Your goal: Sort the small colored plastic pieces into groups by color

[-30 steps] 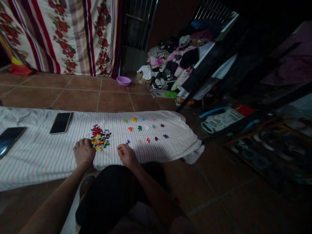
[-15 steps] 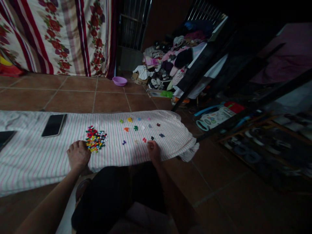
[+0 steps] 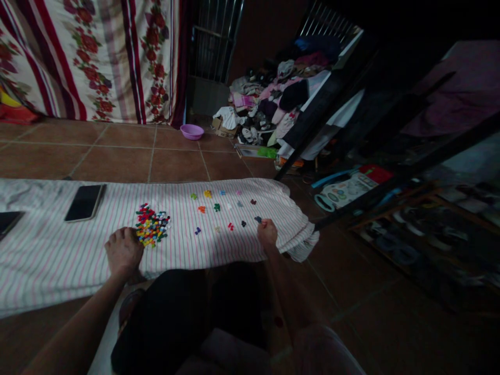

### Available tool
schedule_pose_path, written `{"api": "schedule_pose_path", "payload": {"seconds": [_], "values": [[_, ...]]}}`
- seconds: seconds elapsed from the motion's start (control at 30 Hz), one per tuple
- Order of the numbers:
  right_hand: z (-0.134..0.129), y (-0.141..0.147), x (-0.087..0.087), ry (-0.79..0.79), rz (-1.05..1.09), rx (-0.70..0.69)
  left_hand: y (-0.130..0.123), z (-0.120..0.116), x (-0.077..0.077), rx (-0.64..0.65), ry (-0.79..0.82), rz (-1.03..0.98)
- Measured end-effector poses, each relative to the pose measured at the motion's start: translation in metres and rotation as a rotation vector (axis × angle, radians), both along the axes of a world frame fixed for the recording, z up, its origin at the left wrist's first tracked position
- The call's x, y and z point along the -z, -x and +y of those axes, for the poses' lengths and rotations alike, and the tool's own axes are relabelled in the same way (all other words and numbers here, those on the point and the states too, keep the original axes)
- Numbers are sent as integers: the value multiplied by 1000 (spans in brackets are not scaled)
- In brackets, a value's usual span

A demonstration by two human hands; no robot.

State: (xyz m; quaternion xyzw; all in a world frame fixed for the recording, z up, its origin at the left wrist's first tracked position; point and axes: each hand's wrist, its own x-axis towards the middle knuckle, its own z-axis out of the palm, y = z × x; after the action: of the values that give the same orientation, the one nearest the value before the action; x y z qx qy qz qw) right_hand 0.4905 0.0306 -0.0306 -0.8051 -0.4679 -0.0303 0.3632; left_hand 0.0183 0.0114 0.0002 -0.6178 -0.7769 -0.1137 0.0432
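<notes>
My left hand (image 3: 124,251) rests on the striped cloth with its fingers loosely bent and apart, at the left edge of a heap of mixed coloured small pieces (image 3: 151,226). Farther right, my right hand (image 3: 267,233) is pinched at a dark grey cluster (image 3: 258,220); whatever is between the fingertips is too small to make out. Small groups sorted by colour lie between the hands, among them a yellow group (image 3: 208,194), an orange group (image 3: 201,209), a dark green group (image 3: 217,207), a red group (image 3: 230,226) and a black group (image 3: 244,224).
The striped cloth (image 3: 187,250) covers a long low surface. A phone (image 3: 85,202) lies left of the heap, and another dark device (image 3: 8,223) sits at the left edge. Beyond are a purple basin (image 3: 191,132), piled clothes (image 3: 273,99) and a dark metal post (image 3: 297,151).
My right hand has moved right, from beside the red and black groups to the dark grey cluster. My left hand has stayed beside the heap.
</notes>
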Motion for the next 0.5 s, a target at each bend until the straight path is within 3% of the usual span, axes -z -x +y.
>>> {"api": "schedule_pose_path", "payload": {"seconds": [0.3, 0.5], "values": [[5, -8, 8, 44, -27, -37, 3, 2, 5, 2, -17, -6], [-7, -13, 19, -48, -66, -142, 3, 2, 7, 6, -20, -3]]}}
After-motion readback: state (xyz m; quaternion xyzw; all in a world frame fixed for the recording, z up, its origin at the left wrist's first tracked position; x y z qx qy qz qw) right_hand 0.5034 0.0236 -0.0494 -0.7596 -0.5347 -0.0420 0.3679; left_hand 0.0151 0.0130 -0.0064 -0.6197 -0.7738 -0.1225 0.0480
